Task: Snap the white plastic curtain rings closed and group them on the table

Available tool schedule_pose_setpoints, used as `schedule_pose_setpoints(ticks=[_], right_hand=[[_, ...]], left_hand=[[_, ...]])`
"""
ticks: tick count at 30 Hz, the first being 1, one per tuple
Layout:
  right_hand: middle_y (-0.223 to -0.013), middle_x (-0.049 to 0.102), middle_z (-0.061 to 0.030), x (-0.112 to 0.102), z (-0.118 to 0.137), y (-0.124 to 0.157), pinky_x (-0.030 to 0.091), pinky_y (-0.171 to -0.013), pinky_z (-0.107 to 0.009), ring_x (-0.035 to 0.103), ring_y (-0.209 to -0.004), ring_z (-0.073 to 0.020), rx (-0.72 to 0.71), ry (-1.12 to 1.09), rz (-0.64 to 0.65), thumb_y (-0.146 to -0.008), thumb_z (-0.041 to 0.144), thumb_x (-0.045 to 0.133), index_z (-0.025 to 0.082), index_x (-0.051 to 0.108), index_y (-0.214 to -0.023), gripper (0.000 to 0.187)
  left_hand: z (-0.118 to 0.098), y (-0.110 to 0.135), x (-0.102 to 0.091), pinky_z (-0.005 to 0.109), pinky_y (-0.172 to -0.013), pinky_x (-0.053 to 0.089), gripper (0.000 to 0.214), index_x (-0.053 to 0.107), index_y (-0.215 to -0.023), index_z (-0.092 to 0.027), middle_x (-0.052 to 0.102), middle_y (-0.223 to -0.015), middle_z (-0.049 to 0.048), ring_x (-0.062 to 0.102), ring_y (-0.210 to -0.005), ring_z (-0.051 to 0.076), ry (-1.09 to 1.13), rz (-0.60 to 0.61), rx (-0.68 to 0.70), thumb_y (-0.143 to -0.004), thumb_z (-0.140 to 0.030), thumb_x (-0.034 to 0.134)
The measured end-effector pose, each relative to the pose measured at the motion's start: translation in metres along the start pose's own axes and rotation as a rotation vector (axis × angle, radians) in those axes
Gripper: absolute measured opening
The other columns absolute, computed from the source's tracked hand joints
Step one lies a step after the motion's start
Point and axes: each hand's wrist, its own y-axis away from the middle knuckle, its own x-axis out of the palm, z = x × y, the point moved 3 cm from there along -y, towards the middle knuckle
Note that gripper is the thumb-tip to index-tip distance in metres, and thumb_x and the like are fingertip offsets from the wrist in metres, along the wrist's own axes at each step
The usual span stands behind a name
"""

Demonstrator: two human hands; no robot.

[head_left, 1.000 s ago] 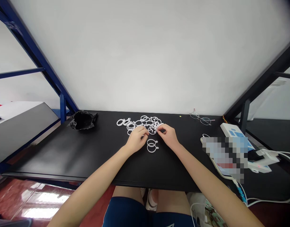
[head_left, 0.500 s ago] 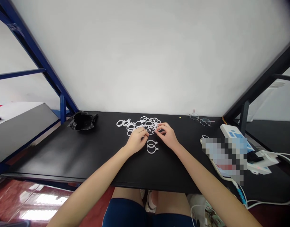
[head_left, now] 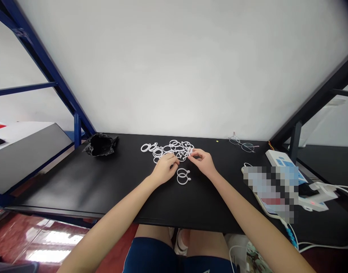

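Note:
Thin white plastic rings with small eyelets, like curtain rings (head_left: 158, 149), lie in a loose, overlapping heap on the black tabletop (head_left: 114, 185). At the heap's right edge, my right hand (head_left: 204, 163) has thumb and forefinger pinched on a white ring, partly hidden by the fingers. My left hand (head_left: 164, 170) rests at the front of the heap and covers some rings. Its fingers are loosely bent, the thumb apart from them, and I see nothing between them. Two overlapping rings (head_left: 182, 184) lie nearer me, between my hands, eyelets pointing right.
A crumpled black plastic bag (head_left: 101, 146) stands with its mouth open at the back left. Eyeglasses (head_left: 248, 147) lie at the back right. A phone (head_left: 261, 197), partly blurred, a white box (head_left: 284, 163) and white cables (head_left: 318, 246) occupy the right side. Blue frame posts (head_left: 77, 131) rise at left.
My right hand's fingertips have come closer together on a ring at the heap's right edge. My left hand stays in place. The whole view has shifted very slightly.

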Motion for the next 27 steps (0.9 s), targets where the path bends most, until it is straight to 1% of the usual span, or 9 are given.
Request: schedule_pose_setpoints(ticks=[1, 4, 7, 10, 13, 17, 21, 24, 27], right_hand=[[-0.105, 0.067, -0.0122, 0.000, -0.001, -0.001, 0.058, -0.062, -0.031, 0.067, -0.091, -0.0262, 0.003, -0.016, -0.005, -0.069, 0.041, 0.073, 0.017, 0.071, -0.072, 0.024], [-0.097, 0.068, -0.0105, 0.000, -0.002, -0.003, 0.058, -0.057, -0.030, 0.067, -0.081, -0.0224, 0.070, -0.094, -0.016, -0.068, 0.046, 0.074, 0.016, 0.072, -0.076, 0.032], [-0.085, 0.070, -0.0082, -0.002, 0.001, -0.004, 0.058, -0.055, -0.027, 0.066, -0.080, -0.0207, 0.165, -0.166, -0.014, -0.073, 0.050, 0.069, 0.016, 0.072, -0.081, 0.035], [-0.094, 0.071, -0.0089, -0.005, 0.003, -0.005, 0.057, -0.054, -0.024, 0.067, -0.085, -0.0204, 0.252, -0.238, -0.042, -0.078, 0.049, 0.064, 0.017, 0.070, -0.080, 0.032], [-0.104, 0.070, -0.0102, -0.010, 0.002, -0.006, 0.057, -0.055, -0.023, 0.070, -0.085, -0.0198, 0.312, -0.308, -0.082, -0.080, 0.047, 0.062, 0.017, 0.067, -0.079, 0.030], [-0.098, 0.071, -0.0107, -0.015, -0.003, -0.007, 0.057, -0.053, -0.023, 0.072, -0.078, -0.0198, 0.347, -0.342, -0.124, -0.083, 0.046, 0.059, 0.017, 0.063, -0.078, 0.029], [-0.088, 0.073, -0.0096, -0.017, -0.004, -0.007, 0.055, -0.048, -0.023, 0.071, -0.069, -0.0177, 0.370, -0.328, -0.168, -0.084, 0.041, 0.060, 0.017, 0.065, -0.086, 0.024], [-0.083, 0.073, -0.0089, -0.015, -0.001, -0.007, 0.054, -0.045, -0.021, 0.070, -0.064, -0.0160, 0.375, -0.329, -0.164, -0.086, 0.037, 0.059, 0.017, 0.064, -0.088, 0.021], [-0.082, 0.073, -0.0089, -0.013, 0.001, -0.006, 0.053, -0.043, -0.021, 0.070, -0.062, -0.0161, 0.386, -0.344, -0.147, -0.086, 0.039, 0.059, 0.017, 0.062, -0.089, 0.022]], left_hand=[[0.000, 0.000, 0.000, 0.032, -0.075, 0.047, 0.019, 0.059, -0.079, -0.018, 0.059, -0.081, 0.0044, 0.056, -0.078, 0.016, 0.000, 0.001, -0.001, -0.084, -0.007, 0.044], [0.000, 0.000, 0.000, 0.031, -0.075, 0.047, 0.019, 0.059, -0.079, -0.018, 0.060, -0.080, 0.0045, 0.056, -0.078, 0.016, 0.005, 0.005, 0.000, -0.084, -0.006, 0.044], [0.000, 0.000, 0.000, 0.031, -0.075, 0.047, 0.020, 0.059, -0.079, -0.018, 0.060, -0.081, 0.0047, 0.056, -0.079, 0.016, 0.009, 0.011, -0.001, -0.084, -0.007, 0.043], [0.001, 0.000, 0.000, 0.032, -0.076, 0.048, 0.020, 0.059, -0.079, -0.018, 0.060, -0.081, 0.0050, 0.056, -0.079, 0.017, 0.015, 0.018, -0.003, -0.084, -0.006, 0.043], [0.001, 0.000, 0.000, 0.032, -0.075, 0.048, 0.021, 0.059, -0.079, -0.018, 0.060, -0.081, 0.0050, 0.056, -0.079, 0.017, 0.018, 0.025, -0.003, -0.084, -0.006, 0.043], [0.001, 0.000, 0.001, 0.031, -0.074, 0.047, 0.021, 0.059, -0.078, -0.018, 0.059, -0.080, 0.0048, 0.056, -0.078, 0.016, 0.007, 0.044, -0.005, -0.084, -0.006, 0.043], [0.002, 0.000, 0.002, 0.030, -0.074, 0.047, 0.020, 0.059, -0.078, -0.018, 0.059, -0.080, 0.0047, 0.056, -0.078, 0.016, -0.003, 0.055, -0.012, -0.083, -0.006, 0.044], [0.002, 0.000, 0.002, 0.030, -0.074, 0.046, 0.020, 0.059, -0.078, -0.018, 0.059, -0.081, 0.0048, 0.056, -0.078, 0.016, 0.003, 0.064, -0.013, -0.084, -0.006, 0.043], [0.003, 0.001, 0.003, 0.030, -0.074, 0.047, 0.020, 0.059, -0.078, -0.017, 0.059, -0.081, 0.0048, 0.056, -0.078, 0.016, 0.007, 0.069, -0.016, -0.084, -0.006, 0.043]])
